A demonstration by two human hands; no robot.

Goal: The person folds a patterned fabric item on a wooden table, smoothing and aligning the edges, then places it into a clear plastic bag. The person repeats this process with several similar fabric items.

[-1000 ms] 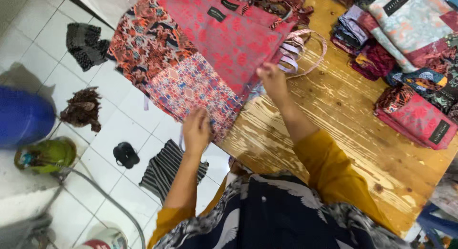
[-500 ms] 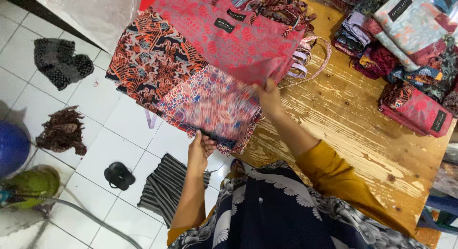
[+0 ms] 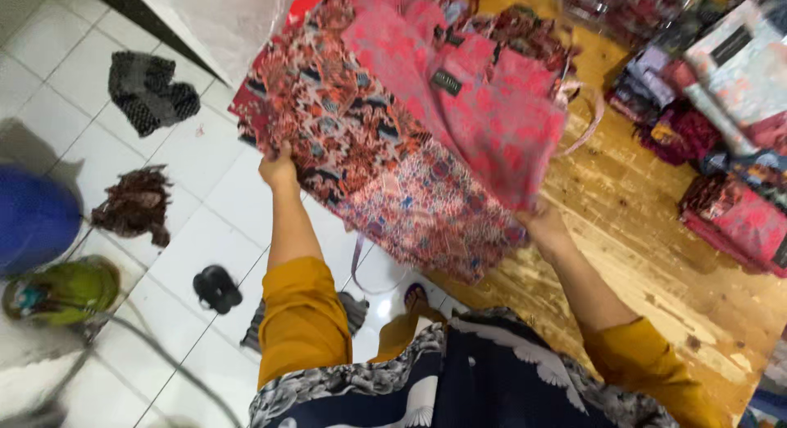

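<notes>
Both hands hold up a stack of red and pink patterned fabric bags (image 3: pixel 410 141) above the near edge of the wooden table (image 3: pixel 639 223). The left hand (image 3: pixel 279 170) is closed on the stack's left edge, out past the table over the white tiled floor (image 3: pixel 205 231), while the right hand (image 3: pixel 541 223) grips its lower right corner from beneath, fingers hidden under the cloth. More folded fabrics (image 3: pixel 730 149) lie on the far right of the table

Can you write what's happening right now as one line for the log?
left hand: grips patterned red cloth | right hand: holds pink cloth edge | wooden table below
</notes>
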